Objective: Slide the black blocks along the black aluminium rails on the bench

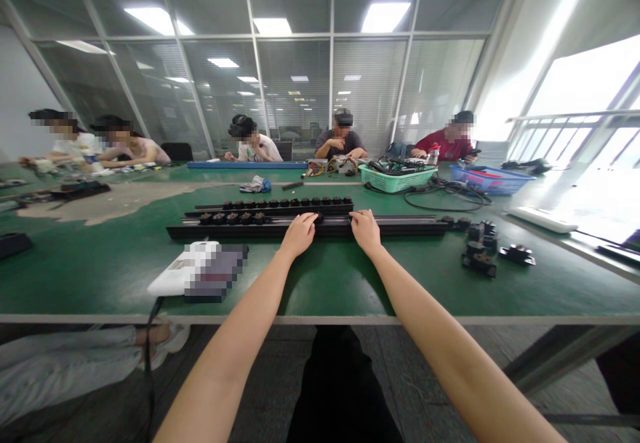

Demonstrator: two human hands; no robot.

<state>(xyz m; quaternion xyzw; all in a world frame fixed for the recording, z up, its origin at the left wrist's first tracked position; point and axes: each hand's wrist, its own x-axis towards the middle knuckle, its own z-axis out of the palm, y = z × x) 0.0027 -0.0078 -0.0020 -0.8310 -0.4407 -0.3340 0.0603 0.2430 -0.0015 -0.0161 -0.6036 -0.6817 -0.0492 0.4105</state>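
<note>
Both my arms reach forward over the green table (100, 263) to a long black rail (410, 227) lying crosswise. My left hand (299, 233) rests on the rail with its fingers curled over a small black part (319, 217) seated in it. My right hand (365, 228) is about a hand's width to the right, fingers bent down onto the rail's top edge. Behind lie two more black rails (280, 206) carrying rows of several round black parts.
Loose black parts (480, 250) lie to the right of the rails. A white device (180, 273) with a cable sits front left. A green basket (397, 178) and a blue tray (493, 179) stand at the back right. Several people sit along the far side.
</note>
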